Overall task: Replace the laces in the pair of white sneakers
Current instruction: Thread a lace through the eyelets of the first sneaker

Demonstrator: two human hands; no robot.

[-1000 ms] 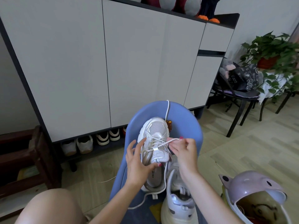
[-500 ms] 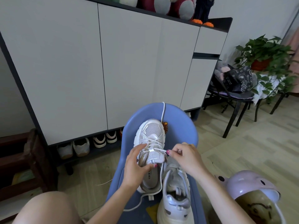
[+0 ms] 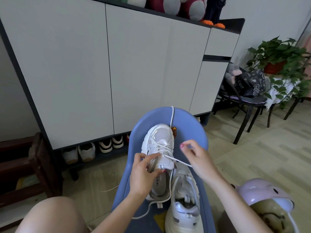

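Two white sneakers lie on a blue seat (image 3: 193, 132). The far sneaker (image 3: 159, 140) points away from me and has a white lace (image 3: 178, 160) crossed through its front eyelets. My left hand (image 3: 144, 172) grips this sneaker at its left eyelet flap and tongue. My right hand (image 3: 196, 157) pinches the lace's free end and holds it taut out to the right of the shoe. The near sneaker (image 3: 183, 204) lies beside my right forearm, with no lace that I can see in it. Another stretch of lace (image 3: 172, 118) runs from the toe over the seat's far edge.
A tall white shoe cabinet (image 3: 84, 73) with several shoes (image 3: 87, 152) under it stands right behind the seat. A dark wooden bench (image 3: 33, 165) is at left. A lilac bin (image 3: 267, 199) sits at lower right. A black chair (image 3: 244, 98) and potted plant (image 3: 277, 61) stand at right.
My right hand has pulled the lace out through an eyelet, moving from over the tongue to the right of the shoe. My left hand has stayed on the far sneaker.
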